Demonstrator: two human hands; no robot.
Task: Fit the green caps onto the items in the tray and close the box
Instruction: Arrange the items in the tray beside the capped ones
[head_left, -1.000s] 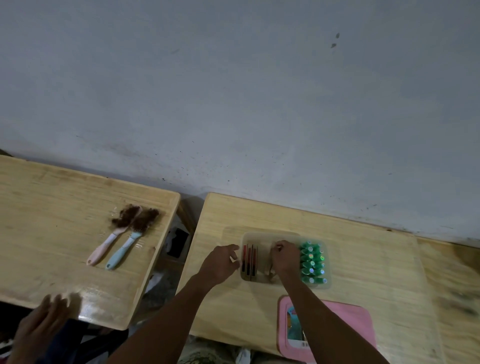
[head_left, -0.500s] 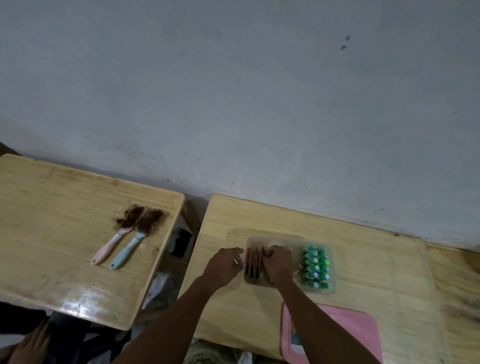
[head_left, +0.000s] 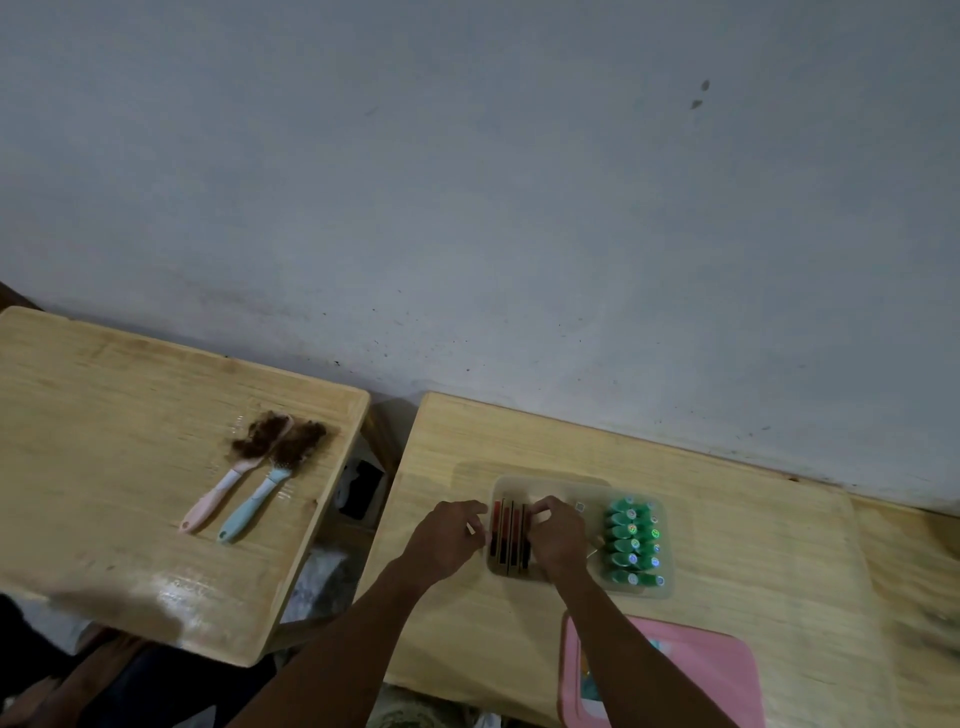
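A clear plastic tray (head_left: 582, 486) sits on the right wooden table. Slim red and dark items (head_left: 506, 535) lie side by side in its left part. A cluster of green caps (head_left: 631, 543) fills its right part. My left hand (head_left: 447, 538) is at the tray's left rim with its fingertips pinched against it. My right hand (head_left: 556, 535) rests over the middle of the tray, just right of the red items, fingers curled downward. Whatever is under those fingers is hidden. A pink lid (head_left: 691, 670) lies flat on the table in front of the tray.
A second wooden table (head_left: 104, 415) stands to the left across a narrow gap. Two brushes (head_left: 244, 478), one with a pink handle and one with a blue handle, lie on it, clogged with brown hair. A grey wall runs behind both tables.
My right hand has shifted left from beside the green caps to the red items. My left hand has closed in on the tray's left rim. The view has drifted slightly.
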